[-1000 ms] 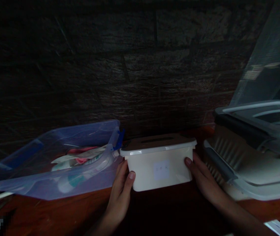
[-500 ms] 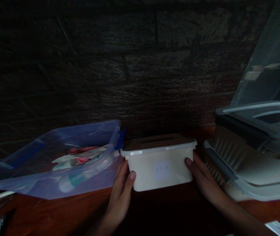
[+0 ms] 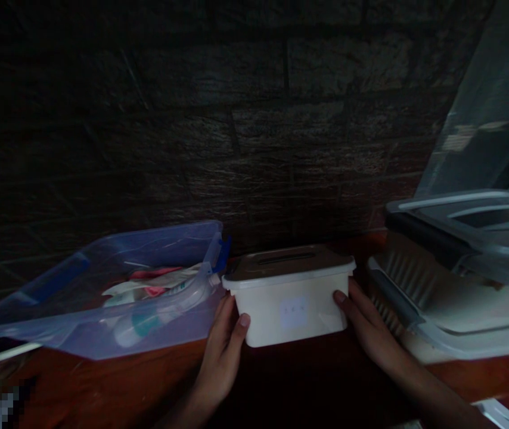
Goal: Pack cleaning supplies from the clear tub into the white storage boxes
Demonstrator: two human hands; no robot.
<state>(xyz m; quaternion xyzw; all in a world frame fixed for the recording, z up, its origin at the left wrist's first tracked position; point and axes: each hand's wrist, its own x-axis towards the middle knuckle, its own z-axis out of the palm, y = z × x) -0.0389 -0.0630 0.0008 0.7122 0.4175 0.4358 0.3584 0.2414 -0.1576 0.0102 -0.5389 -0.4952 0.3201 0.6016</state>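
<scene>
Between my two hands is a white lidded storage box (image 3: 266, 319) with a small pale label (image 3: 294, 311) on its front. My left hand (image 3: 224, 342) grips the box's left end, thumb on the front face and fingers round the side. At the right end, my right hand (image 3: 364, 319) clasps it the same way, its fingertips hidden behind the corner. The lid (image 3: 290, 273) is on, with a dark slot or recess along its top. Whether the box rests on the wooden surface or is slightly raised, I cannot tell.
Left of the box sits a clear bluish plastic bin (image 3: 75, 330) holding a bottle (image 3: 140, 326) and pink and white items. On the right stand stacked white-and-grey containers (image 3: 473, 342). A dark brick wall (image 3: 254, 131) rises behind the reddish wooden surface (image 3: 89, 384).
The view has shifted slightly, so the bin appears a little farther right and the containers a little farther left. Both hands keep their hold on the white box.
</scene>
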